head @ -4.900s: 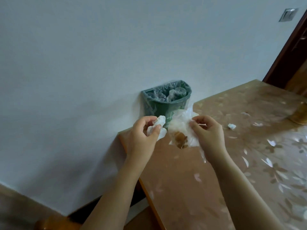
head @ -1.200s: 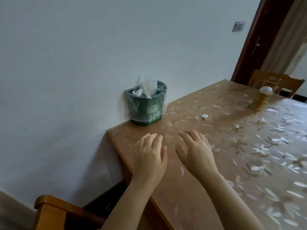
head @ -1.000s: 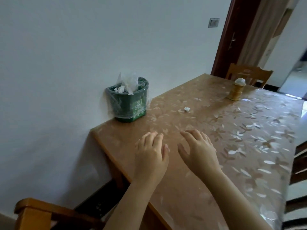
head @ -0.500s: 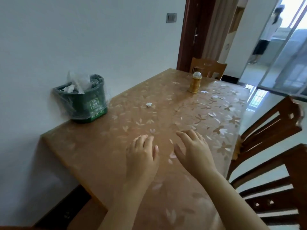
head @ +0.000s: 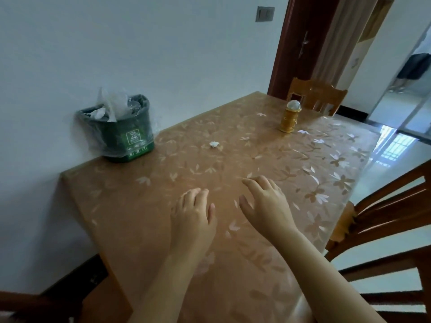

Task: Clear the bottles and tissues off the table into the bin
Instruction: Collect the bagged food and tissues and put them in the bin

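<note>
Head view, single frame. Both hands empty and palm-down over the near part of the surface (head: 121,206). We noted one small crumpled tissue (head: 214,144) lying on the surface, well apart from both hands and near the bin (head: 121,134), which stood at the far left corner against the wall. Bin looked full to the rim: tissue scraps and clear plastic stuck up above it. No bottles seen on the surface; a gold canister (head: 290,118) w/ a domed top stood at the far end, prob. not rubbish.

Risks, as we judged them:
- Tissue is tiny and light; a fast reach could push it away or flick it off the surface instead of pinching it.
- Bin heaped, so the scrap dropped on top could roll off, or the poking plastic could spill back out.
- Bin sat close to the surface edge; pressing waste down hard might shift it.
- Scrap is pale like the petal print, so easy to overlook.

Pose: left hand (head: 193,213) flat, fingers (head: 194,197) close together, pointing forward, apparently resting on or just above the surface (contact not certain). Right hand (head: 265,203) a bit further fwd, fingers (head: 258,184) loosely curled and slightly parted, thumb out to the left, holding nothing. Forearms bare, entering from bottom of frame.
</note>
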Demonstrator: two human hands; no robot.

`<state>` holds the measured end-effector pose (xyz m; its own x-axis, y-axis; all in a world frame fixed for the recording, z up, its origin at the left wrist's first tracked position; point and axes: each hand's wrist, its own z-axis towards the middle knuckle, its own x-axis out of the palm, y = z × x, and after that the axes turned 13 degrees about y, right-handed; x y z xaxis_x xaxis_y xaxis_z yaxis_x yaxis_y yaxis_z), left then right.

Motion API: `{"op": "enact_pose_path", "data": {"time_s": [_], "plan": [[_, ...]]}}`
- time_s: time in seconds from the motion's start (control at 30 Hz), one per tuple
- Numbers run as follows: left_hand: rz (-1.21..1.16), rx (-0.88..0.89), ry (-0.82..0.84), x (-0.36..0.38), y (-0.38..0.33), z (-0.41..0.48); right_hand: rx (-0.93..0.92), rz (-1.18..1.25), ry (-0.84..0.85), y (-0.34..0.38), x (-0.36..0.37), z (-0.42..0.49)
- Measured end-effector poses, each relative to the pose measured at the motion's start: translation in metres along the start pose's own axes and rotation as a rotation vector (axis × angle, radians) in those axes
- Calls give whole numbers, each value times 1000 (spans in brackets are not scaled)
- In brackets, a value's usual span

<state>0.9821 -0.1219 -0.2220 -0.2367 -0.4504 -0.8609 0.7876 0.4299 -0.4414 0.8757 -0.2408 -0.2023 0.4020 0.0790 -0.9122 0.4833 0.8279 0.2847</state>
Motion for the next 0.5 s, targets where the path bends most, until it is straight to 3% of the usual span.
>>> {"op": "enact_pose_path", "data": {"time_s": [0.3, 0.5], "plan": [[-1, -44, 45, 35, 59, 79, 2, 50, 71, -14, 55, 74], [6, -181, 250, 87, 97, 131, 7, 71, 178, -45, 110, 135]]}}
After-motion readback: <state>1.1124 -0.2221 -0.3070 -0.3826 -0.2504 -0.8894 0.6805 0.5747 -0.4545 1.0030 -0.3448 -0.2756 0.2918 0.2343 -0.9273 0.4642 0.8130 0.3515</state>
